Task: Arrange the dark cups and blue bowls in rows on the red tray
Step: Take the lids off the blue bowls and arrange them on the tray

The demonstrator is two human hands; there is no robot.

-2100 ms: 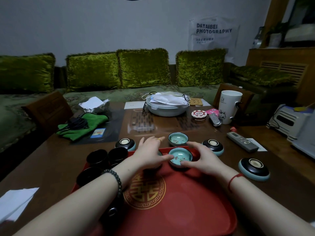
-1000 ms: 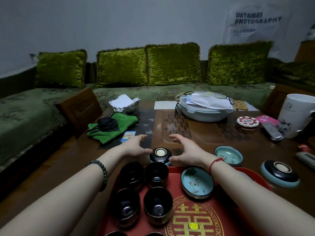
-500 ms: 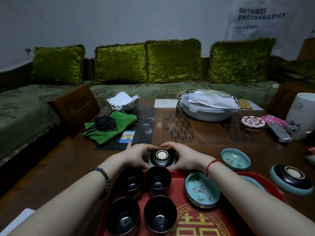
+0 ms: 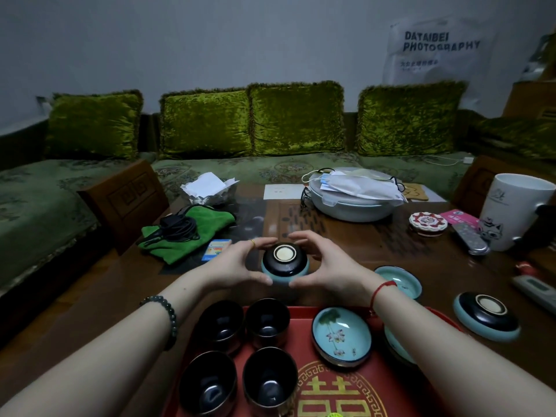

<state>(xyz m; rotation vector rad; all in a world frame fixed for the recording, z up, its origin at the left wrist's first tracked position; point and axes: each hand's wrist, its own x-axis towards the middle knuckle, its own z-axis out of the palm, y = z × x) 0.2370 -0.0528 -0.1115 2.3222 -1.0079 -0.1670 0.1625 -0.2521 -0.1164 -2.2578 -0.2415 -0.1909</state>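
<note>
My left hand [image 4: 233, 266] and my right hand [image 4: 328, 267] cup an upside-down blue bowl [image 4: 284, 261] from both sides, raised just above the table beyond the red tray [image 4: 304, 314]. Its dark underside with a pale foot ring faces up. On the tray stand several dark cups [image 4: 267, 322] in rows at the left. An upright blue bowl [image 4: 341, 335] with a flower painting sits to their right, and a second one [image 4: 395, 344] is half hidden under my right forearm. Off the tray lie another upright blue bowl [image 4: 398, 281] and an upside-down one [image 4: 486, 316].
A green cloth with a black cable [image 4: 186, 233] lies at the left of the wooden table. A lidded basin with masks [image 4: 352, 197], a round coaster [image 4: 427, 223], remotes [image 4: 469, 237] and a white mug [image 4: 511, 210] stand at the back and right.
Both hands closed around the upside-down bowl and have lifted it slightly off the table. The view has shifted a little.
</note>
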